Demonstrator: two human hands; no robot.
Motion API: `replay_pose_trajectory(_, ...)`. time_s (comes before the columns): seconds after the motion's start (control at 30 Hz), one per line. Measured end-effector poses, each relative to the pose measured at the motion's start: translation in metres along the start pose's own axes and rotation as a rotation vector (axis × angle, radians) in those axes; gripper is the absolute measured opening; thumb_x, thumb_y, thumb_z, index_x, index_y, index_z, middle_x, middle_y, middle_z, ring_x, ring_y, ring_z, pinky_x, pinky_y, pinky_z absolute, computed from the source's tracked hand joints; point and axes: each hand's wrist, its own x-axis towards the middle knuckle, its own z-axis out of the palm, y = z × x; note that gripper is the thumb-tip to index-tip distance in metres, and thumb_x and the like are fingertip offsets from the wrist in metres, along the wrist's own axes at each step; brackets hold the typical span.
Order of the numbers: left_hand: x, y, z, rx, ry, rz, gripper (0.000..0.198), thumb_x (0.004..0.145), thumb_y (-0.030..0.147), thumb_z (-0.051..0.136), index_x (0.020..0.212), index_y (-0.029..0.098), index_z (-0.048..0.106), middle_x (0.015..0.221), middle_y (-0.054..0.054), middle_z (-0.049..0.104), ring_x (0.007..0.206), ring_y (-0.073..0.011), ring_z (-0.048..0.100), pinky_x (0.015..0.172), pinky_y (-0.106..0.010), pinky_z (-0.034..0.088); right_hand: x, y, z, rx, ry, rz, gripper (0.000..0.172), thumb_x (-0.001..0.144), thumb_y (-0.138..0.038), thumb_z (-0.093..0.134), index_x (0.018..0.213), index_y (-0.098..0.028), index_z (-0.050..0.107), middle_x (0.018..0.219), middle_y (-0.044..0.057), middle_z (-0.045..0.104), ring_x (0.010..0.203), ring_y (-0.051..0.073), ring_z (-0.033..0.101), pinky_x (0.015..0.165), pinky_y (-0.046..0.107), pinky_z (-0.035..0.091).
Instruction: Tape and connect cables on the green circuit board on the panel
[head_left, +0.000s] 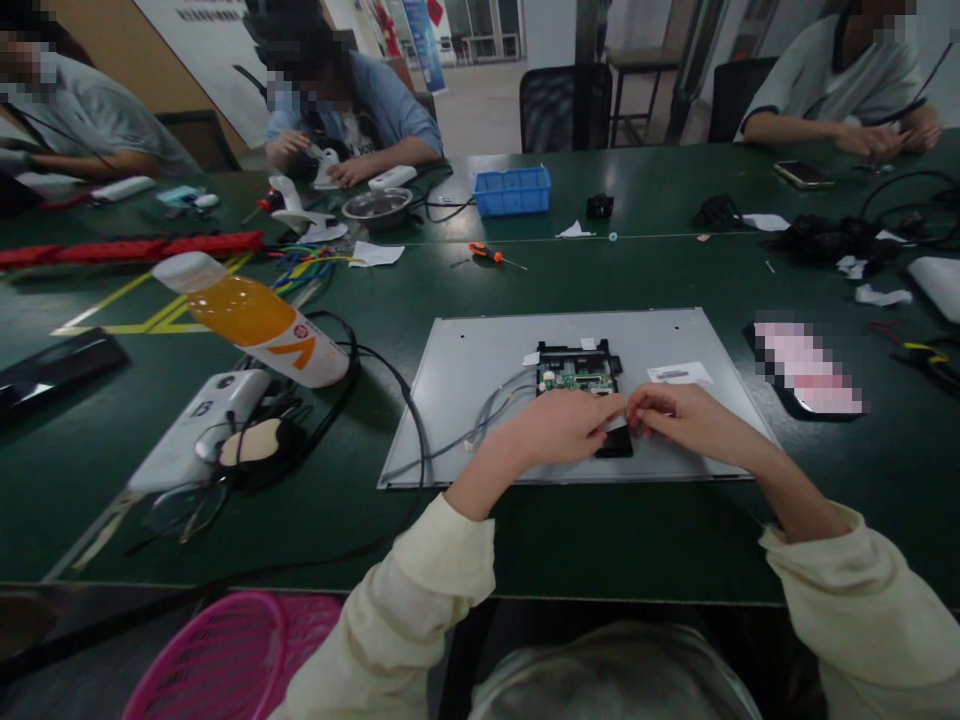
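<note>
A flat silver-grey panel (480, 345) lies on the table in front of me. On its middle sits a black bracket (577, 349) with a green circuit board (574, 381), partly covered by my hands. My left hand (564, 425) rests over the bracket's near part, its fingers bent together at the right edge. Close beside it, my right hand (679, 418) has thumb and fingers pinched near the bracket's right side. Anything between the fingertips is too small or hidden. A grey cable (495, 412) runs from the board to the left.
Left of the panel stand an orange drink bottle (255, 318), a white power bank (199, 425) and black cables. A phone (810, 368) lies at right. Beyond are an orange screwdriver (491, 254), a blue basket (512, 191) and a metal bowl (379, 207). Three people sit across the table.
</note>
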Motion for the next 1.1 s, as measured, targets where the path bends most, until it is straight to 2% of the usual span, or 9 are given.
replay_pose_trajectory(0.17, -0.001, -0.007, 0.001, 0.030, 0.004, 0.005, 0.012, 0.086, 0.021, 0.046, 0.090, 0.018, 0.057, 0.077, -0.004, 0.064, 0.065, -0.0155, 0.057, 0.056, -0.026, 0.036, -0.001, -0.002, -0.001, -0.133, 0.070, -0.020, 0.017, 0.082, -0.022, 0.047, 0.088, -0.023, 0.063, 0.071, -0.001, 0.064, 0.065, 0.015, 0.058, 0.062, 0.028, 0.042)
replay_pose_trajectory(0.33, -0.001, -0.006, 0.003, 0.022, -0.007, -0.011, 0.014, 0.084, 0.021, 0.048, 0.093, 0.018, 0.057, 0.075, -0.003, 0.064, 0.062, -0.0150, 0.057, 0.055, -0.025, 0.036, 0.001, 0.000, -0.003, -0.229, 0.171, -0.078, 0.016, 0.081, -0.023, 0.048, 0.086, -0.023, 0.064, 0.085, 0.002, 0.066, 0.076, 0.018, 0.058, 0.066, 0.030, 0.041)
replay_pose_trajectory(0.5, 0.001, -0.003, 0.004, 0.037, 0.015, -0.038, 0.016, 0.086, 0.024, 0.046, 0.094, 0.017, 0.058, 0.076, -0.005, 0.065, 0.063, -0.0165, 0.060, 0.057, -0.026, 0.040, 0.003, 0.004, -0.001, -0.269, 0.135, -0.087, 0.016, 0.080, -0.024, 0.051, 0.086, -0.023, 0.065, 0.085, 0.002, 0.065, 0.073, 0.016, 0.057, 0.066, 0.030, 0.042)
replay_pose_trajectory(0.6, 0.001, -0.001, 0.005, 0.051, 0.033, -0.038, 0.018, 0.088, 0.023, 0.043, 0.093, 0.016, 0.058, 0.076, -0.006, 0.066, 0.064, -0.0174, 0.061, 0.058, -0.027, 0.042, 0.003, 0.001, 0.003, -0.289, 0.092, -0.061, 0.013, 0.080, -0.026, 0.054, 0.083, -0.022, 0.065, 0.076, 0.001, 0.064, 0.065, 0.015, 0.055, 0.061, 0.028, 0.040)
replay_pose_trajectory(0.73, 0.003, 0.001, 0.005, 0.081, 0.030, -0.032, 0.018, 0.088, 0.022, 0.042, 0.094, 0.015, 0.058, 0.076, -0.007, 0.066, 0.066, -0.0188, 0.063, 0.059, -0.028, 0.044, 0.003, -0.004, 0.007, -0.325, 0.098, -0.042, 0.010, 0.079, -0.027, 0.055, 0.080, -0.022, 0.065, 0.068, -0.001, 0.063, 0.061, 0.015, 0.055, 0.058, 0.027, 0.039)
replay_pose_trajectory(0.97, 0.004, 0.003, 0.009, 0.097, 0.039, -0.048, 0.019, 0.090, 0.022, 0.042, 0.095, 0.014, 0.059, 0.080, -0.009, 0.068, 0.070, -0.0199, 0.064, 0.063, -0.029, 0.046, 0.004, -0.002, 0.006, -0.387, 0.154, -0.080, 0.011, 0.082, -0.028, 0.054, 0.079, -0.022, 0.063, 0.075, 0.002, 0.062, 0.066, 0.016, 0.056, 0.061, 0.029, 0.041)
replay_pose_trajectory(1.1, 0.004, 0.002, 0.010, 0.100, 0.045, -0.032, 0.020, 0.090, 0.022, 0.041, 0.093, 0.014, 0.060, 0.080, -0.008, 0.067, 0.069, -0.0190, 0.064, 0.063, -0.029, 0.045, 0.003, 0.000, 0.003, -0.303, 0.221, -0.102, 0.018, 0.082, -0.031, 0.056, 0.095, -0.021, 0.063, 0.096, 0.005, 0.062, 0.070, 0.015, 0.057, 0.065, 0.030, 0.045)
